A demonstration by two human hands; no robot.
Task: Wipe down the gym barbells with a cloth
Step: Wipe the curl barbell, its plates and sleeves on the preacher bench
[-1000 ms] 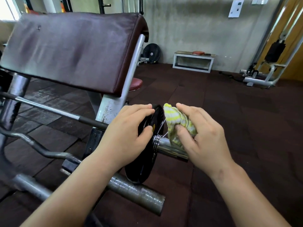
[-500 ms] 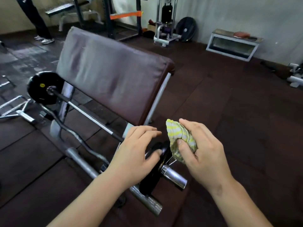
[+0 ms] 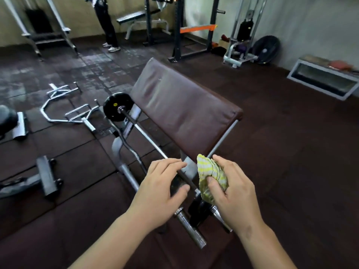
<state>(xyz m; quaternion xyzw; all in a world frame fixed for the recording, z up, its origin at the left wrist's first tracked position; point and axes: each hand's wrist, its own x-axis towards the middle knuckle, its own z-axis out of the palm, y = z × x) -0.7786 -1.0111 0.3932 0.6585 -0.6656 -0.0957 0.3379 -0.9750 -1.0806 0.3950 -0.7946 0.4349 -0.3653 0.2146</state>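
So rn right hand (image 3: 233, 195) grips the bunched yellow cloth (image 3: 210, 174). Left hand (image 3: 161, 193) hovers w/ relaxed fingers just over the barbell (image 3: 147, 137).

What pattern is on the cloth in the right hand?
Yellow and white stripes on the cloth, gripped by the right hand; the head view shows it.

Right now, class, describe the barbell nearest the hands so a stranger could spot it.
Find the big brown padded bench. Along its left side runs a barbell, black plate at the far end, near end under the left hand by the yellow cloth. Unlike the wavy curl bar alongside, its shaft is straight.
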